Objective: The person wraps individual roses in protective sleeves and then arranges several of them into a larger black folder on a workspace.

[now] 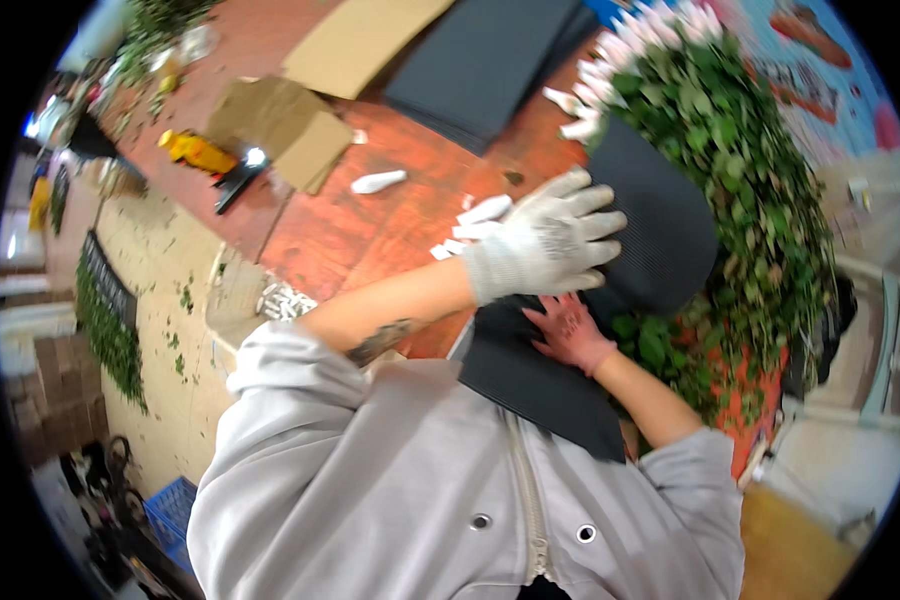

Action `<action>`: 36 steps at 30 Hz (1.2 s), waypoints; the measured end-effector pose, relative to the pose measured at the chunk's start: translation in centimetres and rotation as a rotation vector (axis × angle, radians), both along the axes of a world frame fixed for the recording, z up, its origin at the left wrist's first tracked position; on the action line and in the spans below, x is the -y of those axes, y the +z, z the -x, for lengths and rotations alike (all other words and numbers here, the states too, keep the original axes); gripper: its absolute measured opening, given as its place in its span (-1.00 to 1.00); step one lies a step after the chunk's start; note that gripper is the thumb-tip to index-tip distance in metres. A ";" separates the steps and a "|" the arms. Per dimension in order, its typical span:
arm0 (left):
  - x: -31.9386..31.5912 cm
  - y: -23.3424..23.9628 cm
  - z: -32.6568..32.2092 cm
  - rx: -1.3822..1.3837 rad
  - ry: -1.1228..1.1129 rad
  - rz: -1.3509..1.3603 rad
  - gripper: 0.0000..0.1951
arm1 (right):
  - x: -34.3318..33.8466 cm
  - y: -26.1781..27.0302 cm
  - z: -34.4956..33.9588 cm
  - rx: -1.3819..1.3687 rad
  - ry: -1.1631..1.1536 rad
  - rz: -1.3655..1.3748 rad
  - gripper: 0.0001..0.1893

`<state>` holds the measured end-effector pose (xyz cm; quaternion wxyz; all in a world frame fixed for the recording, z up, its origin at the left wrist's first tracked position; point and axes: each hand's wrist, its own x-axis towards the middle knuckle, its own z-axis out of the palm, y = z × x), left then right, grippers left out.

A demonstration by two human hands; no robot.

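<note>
My left hand (pixel 559 240), in a white knit glove, reaches across with its fingers spread over a dark ribbed sheet (pixel 652 217). My right hand (pixel 571 334), pinkish-red and apparently in a thin glove, rests with spread fingers on the lower black part (pixel 540 375), close to my body. The sheet curves up beside a large bunch of green leafy stems (pixel 742 172). Pale pink flower heads in white sleeves (pixel 600 82) line the bunch's upper end. Loose white sleeves (pixel 484 211) lie near my left wrist, and another white sleeve (pixel 377 181) lies farther left.
Dark sheets (pixel 480 67) and tan cardboard (pixel 360 45) lie at the table's far side. A cut cardboard piece (pixel 277 127), a yellow bottle (pixel 199 152) and a black tool, likely a stapler (pixel 240 186), are at the left. A bin (pixel 232 292) holds small white pieces.
</note>
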<state>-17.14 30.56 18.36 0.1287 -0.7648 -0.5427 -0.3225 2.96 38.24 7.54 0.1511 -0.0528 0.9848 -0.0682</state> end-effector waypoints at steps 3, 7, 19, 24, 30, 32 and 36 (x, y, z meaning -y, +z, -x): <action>-1.7 -1.0 0.2 0.129 0.135 0.576 -0.56 | 0.1 0.3 0.2 0.168 -0.030 -0.027 -0.38; -1.9 -2.0 2.6 0.452 -0.012 0.493 -0.58 | 0.1 0.3 0.2 0.160 -0.019 -0.060 -0.37; 17.3 -10.3 24.0 0.141 1.297 1.033 -0.16 | 0.2 0.1 0.3 0.203 0.001 -0.126 -0.38; 16.9 -9.5 23.6 0.279 1.325 1.053 -0.13 | 0.1 0.1 0.1 0.211 -0.010 -0.138 -0.37; 17.5 -7.6 23.8 0.272 1.256 1.176 -0.26 | 0.1 0.1 0.0 0.185 -0.024 -0.101 -0.37; 17.6 -7.9 23.3 0.292 1.276 1.160 -0.25 | 0.1 0.1 0.1 0.187 -0.021 -0.095 -0.36; 17.5 -8.7 23.1 0.210 1.351 1.055 -0.12 | 0.1 0.1 0.1 0.216 -0.009 -0.137 -0.36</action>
